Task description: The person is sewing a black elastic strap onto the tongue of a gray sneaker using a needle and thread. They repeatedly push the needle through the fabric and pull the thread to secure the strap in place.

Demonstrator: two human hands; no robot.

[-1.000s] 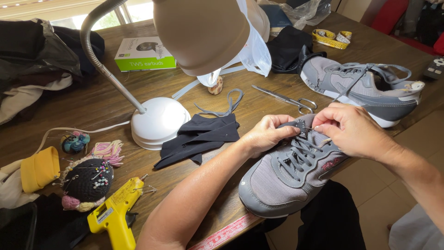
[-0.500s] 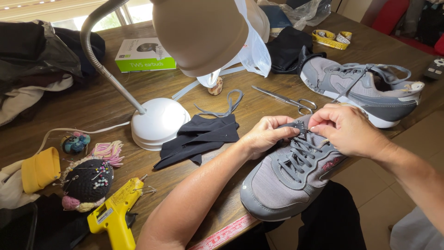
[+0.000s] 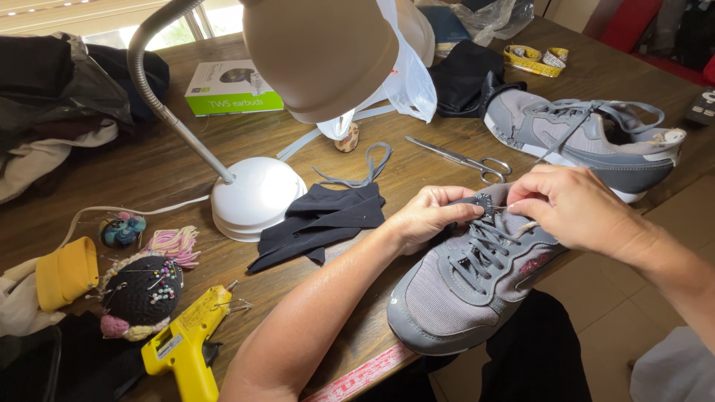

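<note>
Both hands meet at the tongue of the grey sneaker (image 3: pixel 465 286) lying on the table edge (image 3: pixel 223 149). The left hand (image 3: pixel 428 216) pinches the tongue's top; the right hand (image 3: pixel 570 205) grips it just beside. Scissors (image 3: pixel 462 158) lie beyond them, black cloth (image 3: pixel 324 219) left of the left hand.

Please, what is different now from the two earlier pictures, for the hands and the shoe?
Almost nothing. The right hand shifted slightly along the tongue of the grey laced sneaker. The left hand keeps pinching the tongue's top edge. The second grey sneaker, steel scissors, black cloth and white lamp base stayed put.
</note>
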